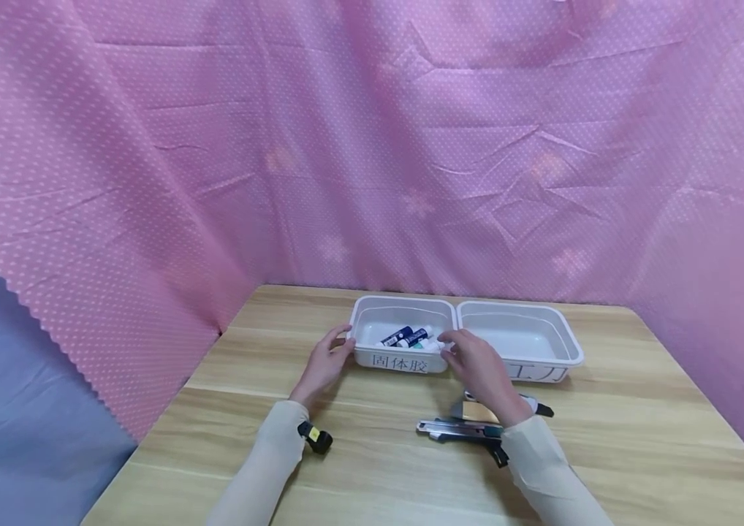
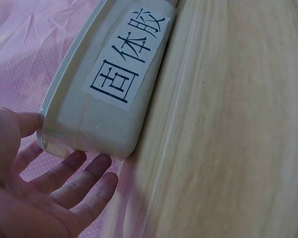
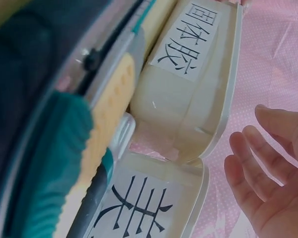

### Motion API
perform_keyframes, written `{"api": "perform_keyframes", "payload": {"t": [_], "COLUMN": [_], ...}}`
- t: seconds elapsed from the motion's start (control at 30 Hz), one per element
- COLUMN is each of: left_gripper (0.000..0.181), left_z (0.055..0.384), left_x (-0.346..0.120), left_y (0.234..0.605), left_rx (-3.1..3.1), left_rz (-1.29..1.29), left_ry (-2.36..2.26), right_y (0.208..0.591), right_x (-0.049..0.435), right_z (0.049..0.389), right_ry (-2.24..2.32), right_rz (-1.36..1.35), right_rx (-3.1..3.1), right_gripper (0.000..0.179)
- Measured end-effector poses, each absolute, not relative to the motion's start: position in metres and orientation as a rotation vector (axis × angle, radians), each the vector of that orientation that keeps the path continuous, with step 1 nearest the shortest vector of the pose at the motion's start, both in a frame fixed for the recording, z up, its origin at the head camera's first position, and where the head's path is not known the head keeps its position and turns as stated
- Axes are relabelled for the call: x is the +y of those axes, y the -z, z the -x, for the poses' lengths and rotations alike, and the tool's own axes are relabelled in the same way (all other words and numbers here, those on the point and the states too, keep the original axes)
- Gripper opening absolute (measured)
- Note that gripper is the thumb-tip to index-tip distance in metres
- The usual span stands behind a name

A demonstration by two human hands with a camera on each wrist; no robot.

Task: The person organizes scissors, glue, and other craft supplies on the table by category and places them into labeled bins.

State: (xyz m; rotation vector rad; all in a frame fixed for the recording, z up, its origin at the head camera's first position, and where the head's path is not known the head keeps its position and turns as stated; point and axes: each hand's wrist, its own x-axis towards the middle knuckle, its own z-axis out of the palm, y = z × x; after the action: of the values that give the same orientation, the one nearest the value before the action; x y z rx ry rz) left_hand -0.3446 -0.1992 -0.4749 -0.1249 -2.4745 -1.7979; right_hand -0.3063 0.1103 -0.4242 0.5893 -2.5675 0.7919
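A white plastic bin [image 1: 372, 319] with a printed label on its front holds several glue sticks [image 1: 415, 337]. My left hand [image 1: 324, 365] is at its left end. In the left wrist view the thumb [image 2: 27, 123] touches the rim, and the loosely extended fingers lie against or close to the end wall. My right hand [image 1: 477, 365] hovers by the bin's right front corner. The right wrist view shows that hand [image 3: 275, 181] with relaxed fingers and nothing held. Several utility knives [image 1: 454, 429] lie on the table under my right wrist, partly hidden by it.
A second labelled white bin [image 1: 517, 314] stands right beside the first. Both are toward the back of the wooden table [image 1: 372, 453]. Pink dotted cloth [image 1: 372, 168] hangs behind and at the sides. Close to the right wrist camera is a teal-gripped knife [image 3: 54, 163].
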Motion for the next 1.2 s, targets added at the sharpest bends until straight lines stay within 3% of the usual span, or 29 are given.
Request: {"api": "perform_keyframes", "payload": {"t": [1.2], "left_gripper": [0.047], "left_z": [0.349], "left_x": [-0.196], "left_y": [0.481], "left_rx": [-2.35], "left_rz": [0.171], "left_ry": [1.911], "right_y": [0.452], "right_x": [0.184], "right_z": [0.246], "right_ry": [-0.285], "right_rz": [-1.016], "right_rx": [-2.602], "right_gripper": [0.031]}}
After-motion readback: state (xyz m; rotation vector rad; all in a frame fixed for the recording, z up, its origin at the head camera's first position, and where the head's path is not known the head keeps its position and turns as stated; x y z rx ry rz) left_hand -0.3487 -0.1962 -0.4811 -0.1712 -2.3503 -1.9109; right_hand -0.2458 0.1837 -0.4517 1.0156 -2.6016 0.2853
